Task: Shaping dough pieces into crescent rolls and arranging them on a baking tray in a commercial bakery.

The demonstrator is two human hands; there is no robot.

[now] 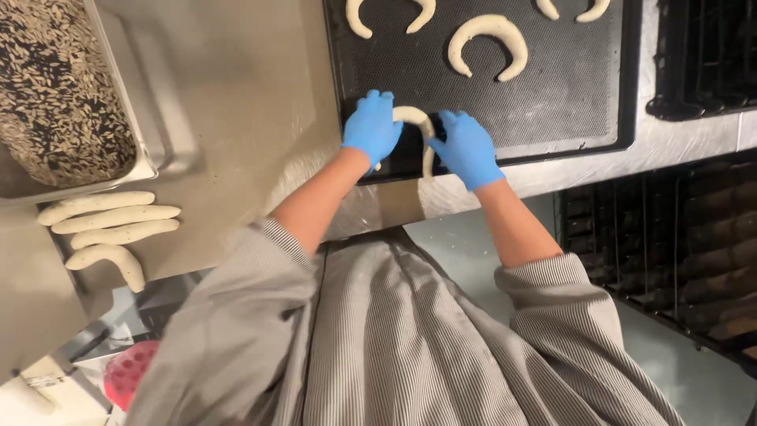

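- At the far left, a metal tub of mixed seeds (59, 91) sits on the steel worktop (236, 110), and just below it four pale dough ropes (110, 229) lie side by side — one already curling at its end.
- The left hand (371, 126), in a blue glove, rests its curled fingers (377, 101) on the left end of the dough piece (414, 117); they press down on it rather than clamp it.
- That dough piece lies on the near edge of the dark perforated baking tray (552, 87), bent into an arch between the two hands.
- The right hand (467, 148), also gloved, has its fingers (451, 122) together, laid against the right end of the arch.
- To shape it well, I judge both ends should be drawn in evenly with light pressure, so the curve matches its neighbours and does not flatten.
- Further along the tray, finished crescents (487, 43) lie well apart from one another — room enough, but the piece in hand sits close to the tray lip.
- At the right, a dark rack of trays (678, 237) stands beside the worktop, clear of the hands.
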